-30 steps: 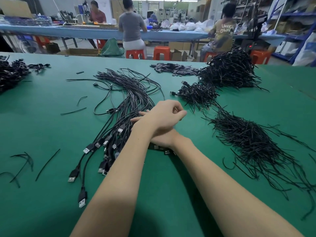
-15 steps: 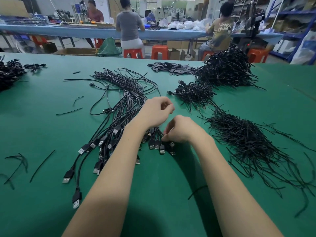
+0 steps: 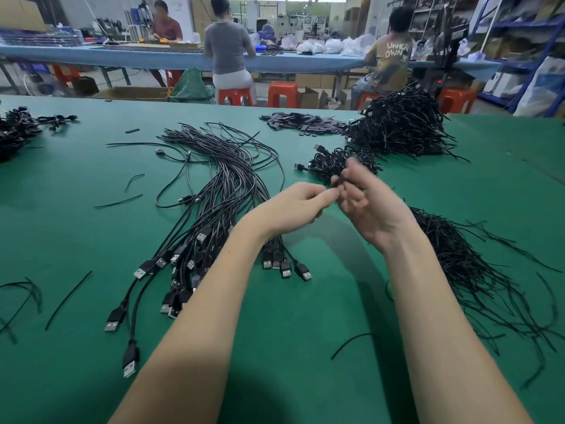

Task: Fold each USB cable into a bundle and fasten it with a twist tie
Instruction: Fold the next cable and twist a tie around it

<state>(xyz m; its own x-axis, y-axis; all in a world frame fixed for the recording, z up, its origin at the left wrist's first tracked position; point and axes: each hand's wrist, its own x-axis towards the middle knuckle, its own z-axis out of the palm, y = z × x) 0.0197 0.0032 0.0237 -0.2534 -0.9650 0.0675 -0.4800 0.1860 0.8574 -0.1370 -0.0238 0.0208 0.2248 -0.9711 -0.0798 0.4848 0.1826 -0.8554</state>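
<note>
Green table (image 3: 76, 228): both hands raised; left hand (image 3: 293, 209) and right hand (image 3: 367, 206) pinch small black piece (image 3: 335, 182) between fingertips.

green table (image 3: 76, 209) — loose USB cables (image 3: 220, 191) | twist ties (image 3: 464, 270) | bundled cables (image 3: 400, 127)

Head view, single: worn high above the near edge of the green table (image 3: 76, 209), facing forward and down, close over it; workbench (image 3: 122, 55) beyond.

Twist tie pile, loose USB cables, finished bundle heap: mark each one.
twist tie pile (image 3: 458, 264), head view, on the dense middle.
loose USB cables (image 3: 226, 185), head view, on the gathered cords.
finished bundle heap (image 3: 400, 127), head view, on its middle.
</note>
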